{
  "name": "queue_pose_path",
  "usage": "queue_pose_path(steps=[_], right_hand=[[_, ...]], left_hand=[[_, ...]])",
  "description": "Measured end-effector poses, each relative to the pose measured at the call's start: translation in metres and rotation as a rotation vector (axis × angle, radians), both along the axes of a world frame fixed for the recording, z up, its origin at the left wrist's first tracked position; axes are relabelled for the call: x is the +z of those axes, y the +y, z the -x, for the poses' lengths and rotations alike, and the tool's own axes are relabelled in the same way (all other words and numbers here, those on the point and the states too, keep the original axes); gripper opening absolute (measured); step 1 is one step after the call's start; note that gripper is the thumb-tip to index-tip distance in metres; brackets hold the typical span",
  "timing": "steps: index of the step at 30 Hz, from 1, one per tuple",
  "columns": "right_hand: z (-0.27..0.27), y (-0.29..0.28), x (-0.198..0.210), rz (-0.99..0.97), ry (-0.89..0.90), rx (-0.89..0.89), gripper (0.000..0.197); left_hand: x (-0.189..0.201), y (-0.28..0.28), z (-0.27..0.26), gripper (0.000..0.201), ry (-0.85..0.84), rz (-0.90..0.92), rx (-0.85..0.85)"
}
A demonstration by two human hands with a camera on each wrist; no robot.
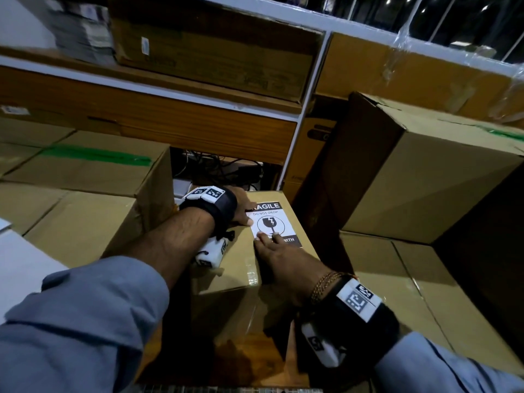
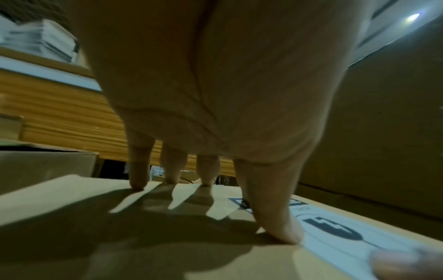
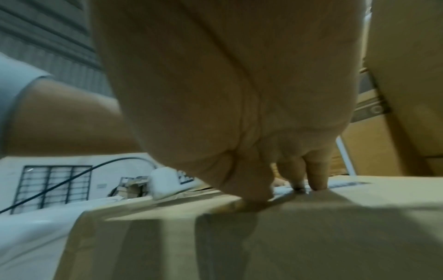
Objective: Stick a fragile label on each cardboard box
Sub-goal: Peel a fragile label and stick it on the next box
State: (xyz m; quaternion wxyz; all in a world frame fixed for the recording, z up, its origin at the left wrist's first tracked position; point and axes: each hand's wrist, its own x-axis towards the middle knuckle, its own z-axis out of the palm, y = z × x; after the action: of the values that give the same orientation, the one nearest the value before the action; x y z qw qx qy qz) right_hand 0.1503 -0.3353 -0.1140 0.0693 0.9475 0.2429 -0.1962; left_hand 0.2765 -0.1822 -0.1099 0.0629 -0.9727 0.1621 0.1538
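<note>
A white and black fragile label lies flat on top of a small cardboard box in the middle of the head view. My left hand rests on the box top with fingers spread and straight, its thumb on the label's left edge. My right hand reaches in from the near side. Its straight fingertips press on the lower part of the label. Neither hand grips anything.
Large cardboard boxes are stacked close on the right. More boxes sit on the left, one with green tape. Behind stands a wooden shelf unit with cables below. A white surface lies at the near left.
</note>
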Motion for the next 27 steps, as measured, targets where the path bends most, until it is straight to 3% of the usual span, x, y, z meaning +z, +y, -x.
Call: queue_pose_path(steps=[2, 8, 13, 15, 18, 21, 27], right_hand=[[0.004, 0.002, 0.002, -0.036, 0.002, -0.013, 0.090], [0.023, -0.006, 0.008, -0.083, -0.065, -0.049, 0.046], [0.017, -0.013, 0.025, -0.336, -0.059, -0.145, 0.049], [0.013, -0.010, 0.024, -0.313, -0.060, -0.136, 0.051], [0.018, -0.007, 0.016, -0.196, -0.059, -0.089, 0.070], [0.025, -0.008, 0.014, -0.224, -0.083, -0.053, 0.069], [0.024, -0.025, 0.015, -0.355, -0.067, -0.127, 0.064]], left_hand=[[-0.001, 0.000, -0.003, 0.067, -0.004, -0.010, -0.008], [-0.004, 0.002, -0.011, 0.076, -0.064, -0.064, 0.003], [-0.002, 0.000, -0.018, 0.061, -0.141, -0.061, 0.056], [-0.001, -0.003, -0.022, 0.058, -0.162, -0.016, 0.135], [-0.002, -0.006, -0.029, 0.044, -0.196, 0.054, 0.214], [-0.001, -0.006, -0.032, 0.037, -0.245, 0.061, 0.221], [0.002, -0.017, -0.026, 0.065, -0.257, -0.018, 0.158]])
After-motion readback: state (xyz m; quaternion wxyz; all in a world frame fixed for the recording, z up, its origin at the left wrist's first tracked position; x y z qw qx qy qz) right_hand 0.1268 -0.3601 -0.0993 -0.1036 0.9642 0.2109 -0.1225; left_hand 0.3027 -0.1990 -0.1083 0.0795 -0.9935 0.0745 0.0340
